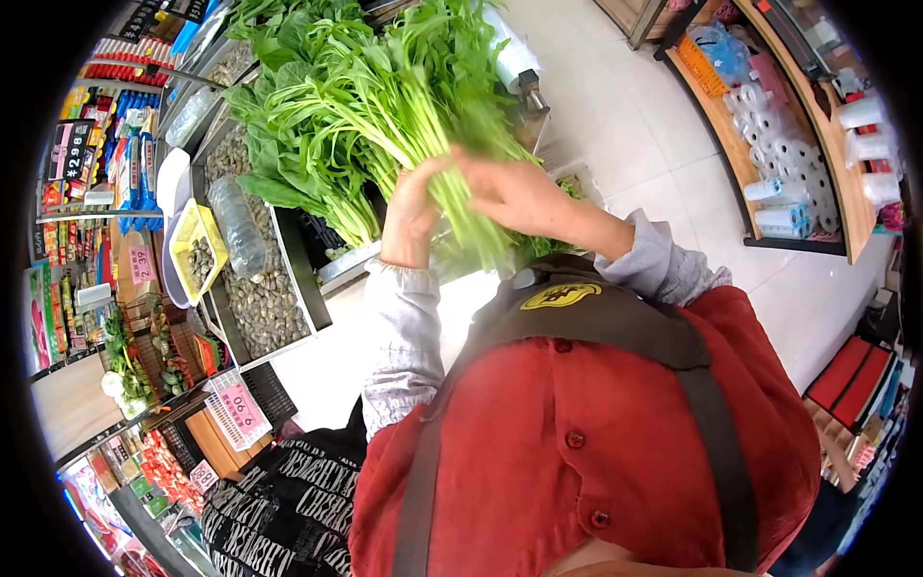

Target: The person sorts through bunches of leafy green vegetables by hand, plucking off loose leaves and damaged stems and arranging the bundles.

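Note:
A bunch of long-stemmed leafy greens (423,125) is in front of me, its pale stem ends smeared by motion. My left hand (411,210) is closed around the stems from the left side. Across from it, my right hand (514,195) lies at the right of the same stems; motion blur smears its fingers, so their grip is unclear. More leafy greens (317,197) are heaped beneath and to the left, with stems toward me.
Left of the greens, a metal tray (312,279) holds shellfish, a plastic bottle (236,226) and a yellow basket (199,252). Shelves of packaged goods line the far left. At right stands a wooden shelf (740,159) with plastic rolls. A person in black patterned clothing (288,505) is at lower left.

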Tool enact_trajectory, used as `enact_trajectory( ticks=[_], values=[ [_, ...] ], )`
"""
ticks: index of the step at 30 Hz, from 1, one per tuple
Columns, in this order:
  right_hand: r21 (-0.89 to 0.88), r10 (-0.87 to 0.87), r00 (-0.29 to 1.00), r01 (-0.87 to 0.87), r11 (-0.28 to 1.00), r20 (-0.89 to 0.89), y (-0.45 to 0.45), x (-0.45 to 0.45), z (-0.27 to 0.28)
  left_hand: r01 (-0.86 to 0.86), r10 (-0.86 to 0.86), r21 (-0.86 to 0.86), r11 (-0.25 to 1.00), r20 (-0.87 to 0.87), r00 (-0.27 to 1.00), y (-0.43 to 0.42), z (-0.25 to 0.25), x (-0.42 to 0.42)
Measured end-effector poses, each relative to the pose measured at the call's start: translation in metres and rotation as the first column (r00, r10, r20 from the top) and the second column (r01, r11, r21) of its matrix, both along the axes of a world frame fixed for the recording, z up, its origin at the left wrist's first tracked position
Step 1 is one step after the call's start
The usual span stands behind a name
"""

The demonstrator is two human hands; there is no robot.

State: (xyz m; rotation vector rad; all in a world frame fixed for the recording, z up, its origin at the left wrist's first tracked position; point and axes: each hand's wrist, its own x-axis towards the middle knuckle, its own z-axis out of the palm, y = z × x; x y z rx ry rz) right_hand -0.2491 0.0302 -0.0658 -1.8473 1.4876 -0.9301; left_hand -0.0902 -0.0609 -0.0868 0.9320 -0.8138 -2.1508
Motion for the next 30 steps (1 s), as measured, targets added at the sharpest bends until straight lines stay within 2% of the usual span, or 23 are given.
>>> enact_trajectory(
  ticks=[2, 3, 4, 6, 7, 8, 10, 11, 13, 14, 16, 17, 20, 22, 23, 25, 28, 30],
  values=[
    [0.045, 0.057, 0.998, -0.056, 0.997, -0.021, 0.003, -0.003, 0.015, -0.008, 0.008, 0.002, 1.0, -0.171, 0.985, 0.0, 0.006, 0.002],
    [0.095, 0.116, 0.993, -0.112, 0.989, -0.035, 0.005, -0.004, 0.023, -0.021, 0.015, -0.028, 0.999, -0.182, 0.983, -0.001, 0.011, 0.005],
    [0.096, 0.115, 0.993, -0.111, 0.989, -0.038, 0.004, -0.006, 0.019, 0.021, -0.028, -0.027, 0.999, -0.267, 0.963, -0.003, 0.018, 0.011],
    [-0.02, 0.064, 0.996, -0.063, 0.998, 0.059, -0.002, -0.011, 0.005, -0.01, -0.014, -0.089, 0.996, -0.257, 0.966, -0.004, 0.04, 0.02],
    [0.098, 0.013, 1.0, -0.015, 0.995, 0.023, -0.005, -0.016, 0.001, -0.039, -0.004, -0.134, 0.99, -0.303, 0.953, -0.001, 0.056, 0.024],
    [0.106, -0.051, 0.998, 0.053, 0.993, -0.029, -0.009, -0.02, -0.007, -0.071, 0.005, -0.177, 0.982, -0.349, 0.937, 0.002, 0.072, 0.027],
    [0.24, -0.094, 0.981, 0.134, 0.961, -0.173, -0.019, -0.023, -0.01, -0.121, 0.02, -0.212, 0.97, -0.423, 0.906, 0.004, 0.099, 0.04],
    [0.243, -0.085, 0.981, 0.127, 0.962, -0.175, -0.026, -0.022, -0.018, -0.117, -0.01, -0.236, 0.965, -0.477, 0.879, 0.003, 0.107, 0.049],
    [0.237, -0.114, 0.925, 0.21, 0.949, -0.362, -0.038, -0.013, -0.043, -0.134, -0.048, -0.272, 0.953, -0.572, 0.819, 0.006, 0.123, 0.06],
    [0.24, -0.106, 0.926, 0.203, 0.949, -0.364, -0.041, -0.01, -0.051, -0.183, 0.003, -0.249, 0.951, -0.585, 0.811, 0.011, 0.126, 0.062],
    [0.23, -0.083, 0.876, 0.215, 0.949, -0.475, -0.047, -0.004, -0.057, -0.182, 0.001, -0.314, 0.932, -0.5, 0.866, 0.006, 0.112, 0.071],
    [0.23, -0.078, 0.876, 0.21, 0.95, -0.477, -0.048, -0.002, -0.06, -0.223, 0.085, -0.288, 0.932, -0.422, 0.903, 0.007, 0.102, 0.07],
    [0.169, -0.113, 0.866, 0.22, 0.961, -0.488, -0.052, -0.001, -0.064, -0.24, 0.186, -0.228, 0.944, -0.234, 0.954, -0.001, 0.056, 0.069],
    [0.254, -0.137, 0.924, 0.238, 0.937, -0.358, -0.055, -0.007, -0.067, -0.299, 0.279, -0.155, 0.942, -0.135, 0.951, 0.003, 0.034, 0.065],
    [0.253, -0.134, 0.922, 0.236, 0.938, -0.363, -0.055, -0.009, -0.068, -0.305, 0.292, -0.119, 0.945, -0.118, 0.949, 0.003, 0.023, 0.064],
    [0.23, -0.231, 0.939, 0.291, 0.929, -0.255, -0.055, -0.012, -0.07, -0.338, 0.332, -0.09, 0.937, -0.076, 0.94, 0.003, 0.0, 0.062],
    [0.198, -0.275, 0.942, 0.311, 0.93, -0.192, -0.053, -0.013, -0.068, -0.333, 0.336, -0.105, 0.937, 0.011, 0.942, 0.005, -0.014, 0.055],
    [0.176, -0.301, 0.93, 0.339, 0.924, -0.21, -0.049, -0.008, -0.063, -0.327, 0.331, -0.108, 0.939, 0.022, 0.943, 0.004, -0.016, 0.05]
  ],
)
